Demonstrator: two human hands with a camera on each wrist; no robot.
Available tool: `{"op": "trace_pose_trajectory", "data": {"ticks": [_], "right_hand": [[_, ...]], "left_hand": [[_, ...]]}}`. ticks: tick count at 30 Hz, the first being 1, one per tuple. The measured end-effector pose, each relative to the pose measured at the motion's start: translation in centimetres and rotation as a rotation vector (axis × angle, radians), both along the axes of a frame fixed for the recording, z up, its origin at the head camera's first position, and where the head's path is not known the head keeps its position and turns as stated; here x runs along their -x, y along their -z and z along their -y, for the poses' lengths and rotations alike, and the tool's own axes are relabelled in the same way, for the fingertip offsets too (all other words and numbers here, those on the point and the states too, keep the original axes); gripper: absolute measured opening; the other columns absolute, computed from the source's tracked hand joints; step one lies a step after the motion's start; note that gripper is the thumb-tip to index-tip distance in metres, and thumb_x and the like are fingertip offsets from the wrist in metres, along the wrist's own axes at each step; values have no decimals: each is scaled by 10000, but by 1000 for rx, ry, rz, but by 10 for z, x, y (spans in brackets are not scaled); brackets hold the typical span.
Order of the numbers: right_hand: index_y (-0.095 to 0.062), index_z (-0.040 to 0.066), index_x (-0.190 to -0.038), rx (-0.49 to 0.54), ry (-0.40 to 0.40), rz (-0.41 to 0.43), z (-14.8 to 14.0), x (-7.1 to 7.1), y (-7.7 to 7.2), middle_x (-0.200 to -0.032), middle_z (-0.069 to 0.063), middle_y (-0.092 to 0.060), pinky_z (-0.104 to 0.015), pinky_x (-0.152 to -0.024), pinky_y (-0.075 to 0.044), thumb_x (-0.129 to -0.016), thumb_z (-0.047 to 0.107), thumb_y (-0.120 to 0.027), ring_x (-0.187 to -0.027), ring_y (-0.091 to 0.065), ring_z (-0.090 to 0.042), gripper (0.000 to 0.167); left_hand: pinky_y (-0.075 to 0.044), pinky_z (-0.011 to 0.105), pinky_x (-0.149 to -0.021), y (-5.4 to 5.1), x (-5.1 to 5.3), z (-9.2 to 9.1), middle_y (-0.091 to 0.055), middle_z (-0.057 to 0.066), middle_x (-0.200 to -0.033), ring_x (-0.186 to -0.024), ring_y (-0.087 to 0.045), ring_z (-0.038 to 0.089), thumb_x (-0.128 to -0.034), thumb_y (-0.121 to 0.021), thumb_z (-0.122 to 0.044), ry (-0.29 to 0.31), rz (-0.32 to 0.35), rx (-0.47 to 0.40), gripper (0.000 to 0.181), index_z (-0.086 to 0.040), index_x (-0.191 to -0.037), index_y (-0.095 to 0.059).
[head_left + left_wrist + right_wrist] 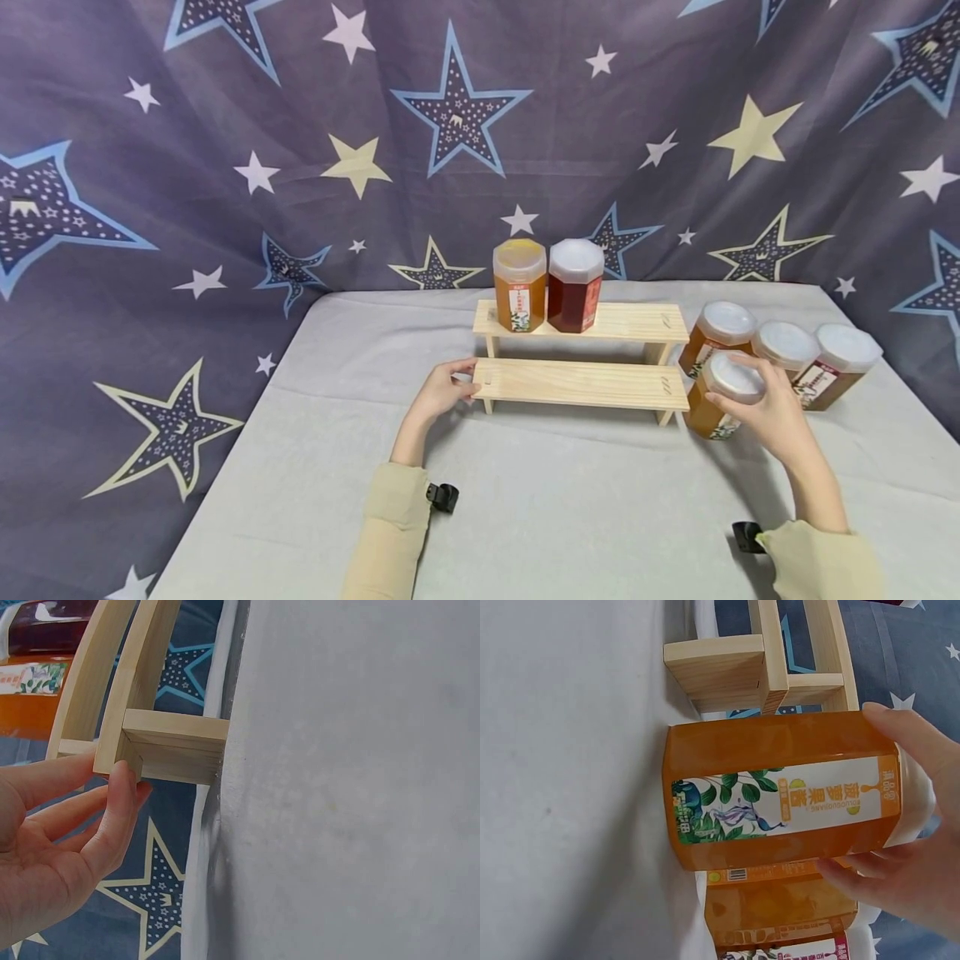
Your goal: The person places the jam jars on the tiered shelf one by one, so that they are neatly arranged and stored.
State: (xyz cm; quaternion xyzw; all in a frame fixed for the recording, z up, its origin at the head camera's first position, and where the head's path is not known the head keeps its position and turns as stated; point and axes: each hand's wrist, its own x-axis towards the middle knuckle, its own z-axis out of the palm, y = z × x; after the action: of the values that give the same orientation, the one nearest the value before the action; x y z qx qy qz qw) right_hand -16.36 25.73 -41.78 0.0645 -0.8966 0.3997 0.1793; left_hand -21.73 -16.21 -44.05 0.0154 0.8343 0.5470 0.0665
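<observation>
The amber jar (pixel 780 742) is just beside the right end of the wooden shelf (pixel 577 383), roughly upright, long axis vertical, lid (pixel 733 373) up, label (pixel 832 795) facing the shelf's front side; it looks full, so probably heavy, stiff, smooth-walled and best held round the lid, where the right hand (pixel 776 417) grips it between thumb and fingers; the left hand (pixel 441 390) pinches the shelf's left end; three other jars (pixel 846 350) stand right of the shelf, two more jars (pixel 576 296) on its rear tier.

A grey-covered table (pixel 585 500) carries a wooden shelf (pixel 577 384) and several jars (pixel 785 343).
</observation>
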Motion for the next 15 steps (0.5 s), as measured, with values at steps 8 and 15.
{"op": "trace_pose_trajectory", "data": {"ticks": [8,15], "right_hand": [[-490,-36,-1185,18,20,-20,0,0,3,-1109,-289,-433,-553,-766,-319,-678,65,-738,-978,-387,-392,573],[-553,16,-1163,38,108,-55,3,1,4,-1120,-250,-492,-499,-766,-319,-647,102,-770,-973,-390,-337,566]], "left_hand": [[-516,383,-605,1,-1,2,-560,180,-1051,-642,-606,321,-775,-607,34,1,6,3,481,25,-1241,-485],[-514,397,-609,-1,-1,1,-566,183,-1044,-646,-606,335,-772,-608,35,8,-8,5,482,31,-1238,-486]]}}
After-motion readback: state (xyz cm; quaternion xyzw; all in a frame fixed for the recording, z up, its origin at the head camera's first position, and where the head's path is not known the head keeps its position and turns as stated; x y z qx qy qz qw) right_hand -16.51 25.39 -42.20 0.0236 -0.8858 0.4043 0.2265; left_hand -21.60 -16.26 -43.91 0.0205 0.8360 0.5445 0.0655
